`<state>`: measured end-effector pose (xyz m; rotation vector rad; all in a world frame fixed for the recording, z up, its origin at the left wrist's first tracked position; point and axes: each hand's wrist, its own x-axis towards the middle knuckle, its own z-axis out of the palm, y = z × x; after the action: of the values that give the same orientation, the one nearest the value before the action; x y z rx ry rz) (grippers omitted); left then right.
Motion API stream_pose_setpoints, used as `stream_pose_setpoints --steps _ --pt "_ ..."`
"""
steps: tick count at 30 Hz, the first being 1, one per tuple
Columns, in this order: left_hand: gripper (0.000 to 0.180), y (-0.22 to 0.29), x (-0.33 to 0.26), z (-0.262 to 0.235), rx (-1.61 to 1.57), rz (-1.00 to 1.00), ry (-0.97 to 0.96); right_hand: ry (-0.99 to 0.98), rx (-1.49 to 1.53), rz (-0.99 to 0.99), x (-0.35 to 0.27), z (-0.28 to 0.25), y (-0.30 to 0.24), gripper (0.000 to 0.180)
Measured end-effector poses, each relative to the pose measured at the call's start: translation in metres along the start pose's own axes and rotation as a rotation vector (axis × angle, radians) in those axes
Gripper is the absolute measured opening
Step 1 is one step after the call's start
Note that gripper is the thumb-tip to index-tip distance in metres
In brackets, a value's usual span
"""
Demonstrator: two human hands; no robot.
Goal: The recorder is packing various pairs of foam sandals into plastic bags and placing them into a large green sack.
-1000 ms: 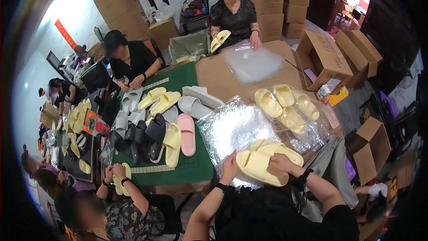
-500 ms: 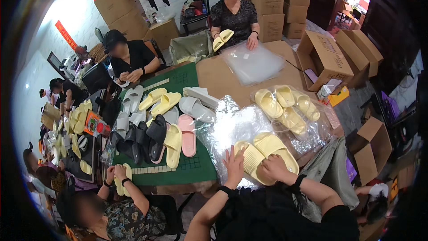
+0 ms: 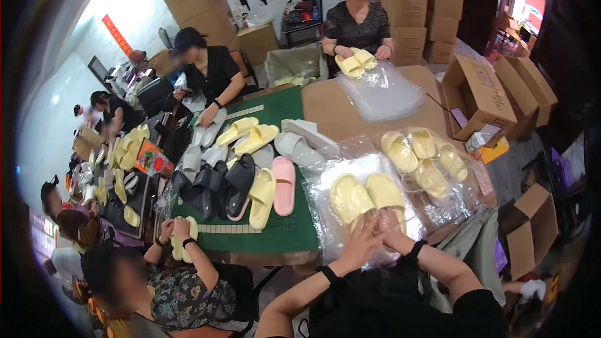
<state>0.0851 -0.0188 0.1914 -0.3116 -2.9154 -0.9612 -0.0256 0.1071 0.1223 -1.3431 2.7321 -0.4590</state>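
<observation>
Two pale yellow slippers, the left one [image 3: 349,195] and the right one [image 3: 385,189], lie side by side in front of me, toes pointing away. Clear plastic film [image 3: 320,209] lies under and around them; whether they are inside a bag I cannot tell. My left hand [image 3: 361,241] reaches over the left slipper's heel end, fingers stretched toward the other hand. Beside it, my right hand [image 3: 393,233] is closed around the right slipper's heel end, its fingertips partly hidden. More yellow slippers in clear film [image 3: 429,174] lie just beyond, to the right.
On the green mat [image 3: 294,235] at left stand black slippers [image 3: 240,181], a pink slipper [image 3: 283,184] and grey slippers [image 3: 300,149]. Across the table a co-worker [image 3: 357,28] holds yellow slippers over stacked clear bags [image 3: 382,97]. Open cartons [image 3: 479,97] stand at right.
The two slippers now lie straight, toes away, where they were slanted. My hands have come together at their heels. The co-worker opposite has brought the yellow slippers over the bags.
</observation>
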Motion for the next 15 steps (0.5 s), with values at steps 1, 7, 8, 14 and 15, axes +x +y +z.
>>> stream_pose_setpoints --steps 1,7,8,14,15 --pt "0.037 -0.004 -0.003 0.004 -0.018 0.032 -0.033 0.325 -0.107 -0.068 0.010 0.007 -0.008 0.032" --pt "0.042 0.022 0.002 -0.038 -0.490 0.143 -0.118 0.060 0.032 0.169 0.094 -0.062 -0.052 0.025" --pt "0.042 0.027 0.002 -0.047 -0.562 0.186 -0.077 0.032 0.060 0.235 0.108 -0.072 -0.059 0.024" --pt "0.034 0.017 0.006 -0.089 -0.924 -0.203 0.254 -0.145 0.258 -0.665 0.101 -0.080 -0.023 0.052" --pt "0.031 0.008 0.009 -0.099 -0.966 -0.324 0.446 -0.325 0.549 -0.476 0.094 -0.077 -0.026 0.060"
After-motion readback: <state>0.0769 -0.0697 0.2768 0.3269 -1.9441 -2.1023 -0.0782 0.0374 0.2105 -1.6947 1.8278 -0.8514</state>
